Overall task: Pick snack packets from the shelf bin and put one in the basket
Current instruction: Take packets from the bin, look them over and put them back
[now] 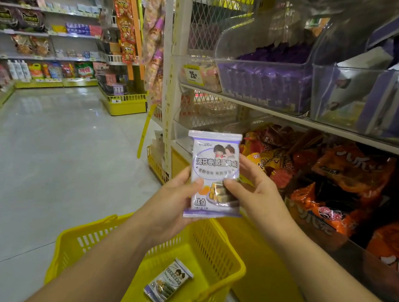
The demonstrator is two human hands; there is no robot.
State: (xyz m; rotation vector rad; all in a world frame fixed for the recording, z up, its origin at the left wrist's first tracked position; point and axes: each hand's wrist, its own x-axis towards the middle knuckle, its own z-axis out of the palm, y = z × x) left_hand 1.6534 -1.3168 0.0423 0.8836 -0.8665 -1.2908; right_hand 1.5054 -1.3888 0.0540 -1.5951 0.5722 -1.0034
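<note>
Both bare forearms reach fwd from the btm of the frame and converge on one snack packet (pixel 213 174), held upright at centre w/ its front label toward the camera. L hand (pixel 176 197) grips the pkt's left edge: thumb flat on the front approx halfway down, fingers curled behind, palm cupping the lower left corner. R hand (pixel 251 188) grips the right edge the same way, thumb tip on the front opposite the L thumb, tips near each other but apart. Its fingers wrap behind, one showing along the right edge. So both hands are closed on the pkt in a pinch.

Pkt is white w/ lilac borders, cartoon figures at top, rolls pictured at btm. It hangs in the air above the yellow basket (pixel 222 254), which sits below the wrists beside the shelf base. A 2nd packet (pixel 168 284), same design, lies flat & skewed on the basket floor.

To the right, a clear shelf bin (pixel 262 83) full of purple packs stands on the upper shelf. Another clear bin (pixel 371 102) is just beside it w/ white-lilac packs. Orange snack bags (pixel 337 190) are heaped on the shelf below, behind R hand. A yellow price tag (pixel 193 74) sits left of the bins. The aisle floor (pixel 46 147) runs off to the left.
</note>
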